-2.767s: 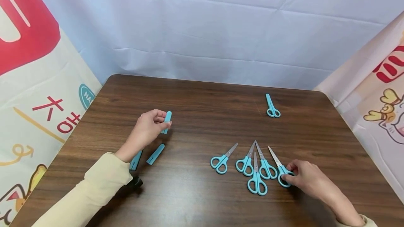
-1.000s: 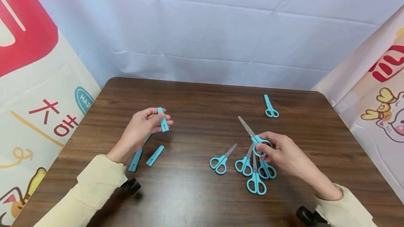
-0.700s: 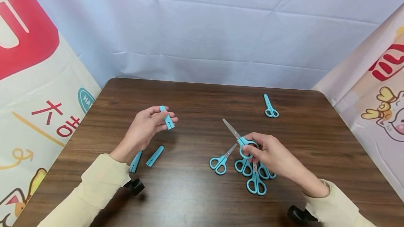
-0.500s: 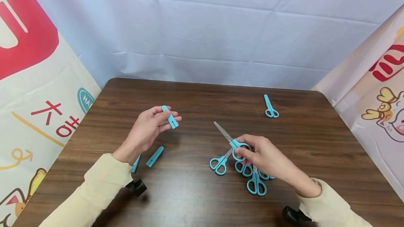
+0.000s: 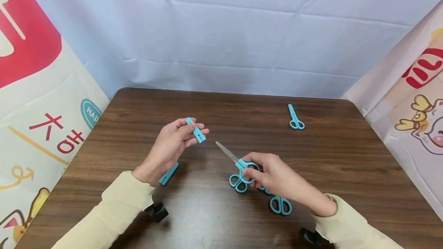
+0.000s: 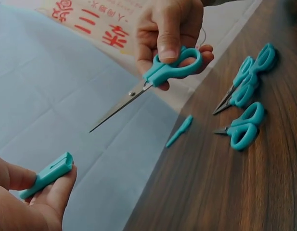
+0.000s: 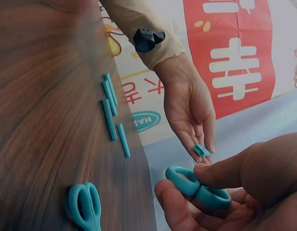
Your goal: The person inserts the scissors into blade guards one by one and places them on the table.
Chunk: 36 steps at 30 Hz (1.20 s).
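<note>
My left hand (image 5: 169, 143) pinches a light blue scissor sheath (image 5: 197, 131) between thumb and fingers, its slotted end facing the right hand. My right hand (image 5: 273, 174) holds a pair of scissors (image 6: 160, 74) by the light blue handle loops, thumb on top. The scissors' bare metal blades (image 5: 225, 150) are closed and point up-left, a short gap away from the sheath. Both things are held above the table. Below the right hand lie more unsheathed scissors (image 5: 281, 205), partly hidden by it in the head view.
On the brown wooden table (image 5: 207, 107), a sheathed pair of scissors (image 5: 295, 120) lies at the back right. Several loose sheaths (image 7: 109, 120) lie at the left, mostly behind the left arm in the head view. White cloth (image 5: 221, 41) hangs behind the table.
My right hand has lifted the scissors from the right end of the group and brought them leftward. The left hand has turned its sheath's slotted end toward them and moved slightly right.
</note>
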Available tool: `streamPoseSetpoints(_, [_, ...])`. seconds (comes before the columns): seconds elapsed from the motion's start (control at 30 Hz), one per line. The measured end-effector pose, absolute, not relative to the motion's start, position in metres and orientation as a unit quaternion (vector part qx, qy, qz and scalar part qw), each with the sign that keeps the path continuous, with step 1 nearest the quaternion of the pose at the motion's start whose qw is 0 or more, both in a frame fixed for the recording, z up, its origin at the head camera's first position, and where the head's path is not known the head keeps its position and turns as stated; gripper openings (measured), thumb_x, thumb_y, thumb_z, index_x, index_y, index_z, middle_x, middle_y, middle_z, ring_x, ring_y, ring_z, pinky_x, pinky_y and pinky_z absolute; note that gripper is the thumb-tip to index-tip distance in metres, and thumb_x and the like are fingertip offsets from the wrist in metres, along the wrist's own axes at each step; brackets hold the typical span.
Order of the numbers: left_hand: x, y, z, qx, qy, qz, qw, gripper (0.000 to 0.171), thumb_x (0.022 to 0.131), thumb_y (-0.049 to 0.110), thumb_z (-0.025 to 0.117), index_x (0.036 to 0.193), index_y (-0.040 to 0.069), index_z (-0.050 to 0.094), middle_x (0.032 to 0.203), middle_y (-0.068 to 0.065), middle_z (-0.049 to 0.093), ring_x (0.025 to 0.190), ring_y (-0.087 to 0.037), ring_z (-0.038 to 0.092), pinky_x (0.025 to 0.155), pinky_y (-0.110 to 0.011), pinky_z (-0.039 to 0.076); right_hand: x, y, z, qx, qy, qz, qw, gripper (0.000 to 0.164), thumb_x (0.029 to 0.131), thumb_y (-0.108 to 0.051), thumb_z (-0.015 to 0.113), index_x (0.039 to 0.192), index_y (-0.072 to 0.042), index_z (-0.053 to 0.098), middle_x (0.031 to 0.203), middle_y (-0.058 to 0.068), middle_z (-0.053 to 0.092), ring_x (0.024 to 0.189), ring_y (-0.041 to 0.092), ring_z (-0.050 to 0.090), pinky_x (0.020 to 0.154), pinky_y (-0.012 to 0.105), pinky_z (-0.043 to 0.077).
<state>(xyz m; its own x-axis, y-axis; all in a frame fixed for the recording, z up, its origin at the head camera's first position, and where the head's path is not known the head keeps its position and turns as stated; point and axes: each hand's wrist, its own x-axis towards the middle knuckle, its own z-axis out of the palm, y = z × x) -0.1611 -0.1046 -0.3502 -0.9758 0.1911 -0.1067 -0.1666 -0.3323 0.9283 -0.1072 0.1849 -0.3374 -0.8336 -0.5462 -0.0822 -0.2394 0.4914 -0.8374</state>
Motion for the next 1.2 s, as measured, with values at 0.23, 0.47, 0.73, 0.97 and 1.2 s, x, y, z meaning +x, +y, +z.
streamPoseSetpoints(0.23, [-0.158,-0.096,-0.353,0.009,0.555,0.824,0.115,0.028,0.107,0.007,0.057,0.128,-0.008,0.048,0.125,-0.023,0.065,0.111,-0.029,0.072,0.099,-0.038,0.056,-0.105,0.178,-0.34,-0.238,0.836,-0.46,0.179,0.012,0.102,-0.004,0.065,0.113,0.0,0.067,0.082,0.001,0.067,0.068,0.023,0.067,0.063,0.036,0.062])
streamPoseSetpoints(0.47, [-0.156,-0.092,-0.356,0.016,0.547,0.828,0.122,0.025,0.108,0.007,0.055,0.128,-0.007,0.048,0.125,-0.023,0.065,0.112,-0.028,0.072,0.1,-0.037,0.055,-0.106,0.175,-0.341,-0.235,0.838,-0.46,0.177,0.009,0.101,-0.004,0.066,0.109,-0.002,0.068,0.079,0.001,0.066,0.066,0.024,0.066,0.061,0.038,0.061])
streamPoseSetpoints(0.73, [-0.154,-0.089,-0.359,0.021,0.542,0.83,0.132,0.026,0.107,0.008,0.056,0.128,-0.005,0.048,0.126,-0.022,0.066,0.114,-0.029,0.071,0.1,-0.038,0.055,-0.107,0.171,-0.344,-0.237,0.831,-0.468,0.185,0.01,0.102,-0.004,0.065,0.111,0.001,0.067,0.082,0.001,0.066,0.067,0.023,0.066,0.062,0.038,0.062])
streamPoseSetpoints(0.97, [-0.15,-0.083,-0.359,0.029,0.532,0.834,0.142,0.021,0.109,0.008,0.054,0.124,-0.005,0.049,0.126,-0.023,0.065,0.116,-0.03,0.07,0.101,-0.038,0.055,-0.111,0.169,-0.345,-0.23,0.834,-0.465,0.189,0.011,0.104,-0.008,0.064,0.113,-0.003,0.068,0.084,0.004,0.068,0.07,0.031,0.069,0.063,0.043,0.062])
streamPoseSetpoints(1.2, [-0.148,-0.08,-0.36,0.041,0.527,0.837,0.143,0.019,0.109,0.008,0.052,0.122,-0.005,0.047,0.129,-0.027,0.061,0.117,-0.03,0.069,0.102,-0.038,0.054,-0.113,0.163,-0.349,-0.226,0.83,-0.478,0.177,0.011,0.103,-0.008,0.065,0.114,-0.004,0.068,0.085,0.004,0.068,0.07,0.034,0.069,0.063,0.044,0.062])
